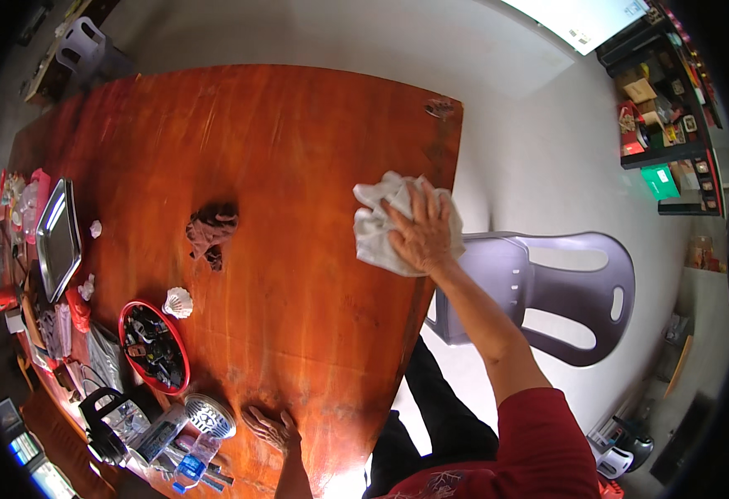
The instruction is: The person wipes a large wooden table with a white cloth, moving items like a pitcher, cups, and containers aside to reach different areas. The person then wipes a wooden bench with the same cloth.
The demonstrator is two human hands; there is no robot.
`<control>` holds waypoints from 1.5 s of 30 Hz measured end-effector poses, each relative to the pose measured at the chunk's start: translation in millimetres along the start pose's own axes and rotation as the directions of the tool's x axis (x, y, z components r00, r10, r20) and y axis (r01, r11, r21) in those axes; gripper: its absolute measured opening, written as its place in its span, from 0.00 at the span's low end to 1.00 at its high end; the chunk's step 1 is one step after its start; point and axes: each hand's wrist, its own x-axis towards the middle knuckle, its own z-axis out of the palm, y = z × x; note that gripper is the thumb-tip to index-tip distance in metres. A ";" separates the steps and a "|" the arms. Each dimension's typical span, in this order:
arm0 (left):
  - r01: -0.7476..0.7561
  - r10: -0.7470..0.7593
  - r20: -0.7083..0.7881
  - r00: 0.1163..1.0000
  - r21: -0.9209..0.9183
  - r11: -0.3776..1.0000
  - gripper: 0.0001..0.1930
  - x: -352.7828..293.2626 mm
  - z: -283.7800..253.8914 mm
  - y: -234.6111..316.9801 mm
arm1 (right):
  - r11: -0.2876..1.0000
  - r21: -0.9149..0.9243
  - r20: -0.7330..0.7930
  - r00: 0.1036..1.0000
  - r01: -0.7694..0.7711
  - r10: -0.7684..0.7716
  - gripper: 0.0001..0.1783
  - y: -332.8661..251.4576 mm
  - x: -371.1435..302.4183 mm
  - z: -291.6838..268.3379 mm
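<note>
My right hand [424, 229] presses a crumpled white cloth [374, 241] onto the reddish-brown wooden table [315, 166], close to its right edge. The fingers are spread over the cloth and bend into it; part of the cloth is hidden under the palm. My left hand [273, 430] lies on the tabletop near the front, fingers apart, with nothing in it. Beside it are a round patterned lid-like thing [210, 415] and a clear plastic bottle with a blue label [197, 460]. A dark brown crumpled cloth [212, 233] lies farther off, left of the middle.
At the left, a red-rimmed round tray [183, 353] holds small dark items, with a white shuttlecock [178, 303] beside it. A metal tray [59, 241] and mixed clutter line the left edge. A grey plastic chair [576, 287] stands against the right side. Shelves [668, 154] hold boxes.
</note>
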 end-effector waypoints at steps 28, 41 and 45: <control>-0.020 0.018 0.014 1.000 0.209 0.978 0.38 365.8 -18.0 162.9 | 0.653 0.518 0.130 0.704 0.552 -0.698 0.32 -94.9 10.1 33.6; 0.034 -0.029 0.066 0.997 -0.065 0.997 0.39 342.2 -4.1 135.6 | 0.899 0.232 -0.168 0.926 0.371 -0.339 0.33 -169.5 161.6 112.9; 0.079 -0.048 0.093 0.995 -0.363 0.928 0.36 352.2 -9.6 115.4 | 0.787 0.401 0.059 0.844 0.468 -0.533 0.28 -212.6 61.5 75.4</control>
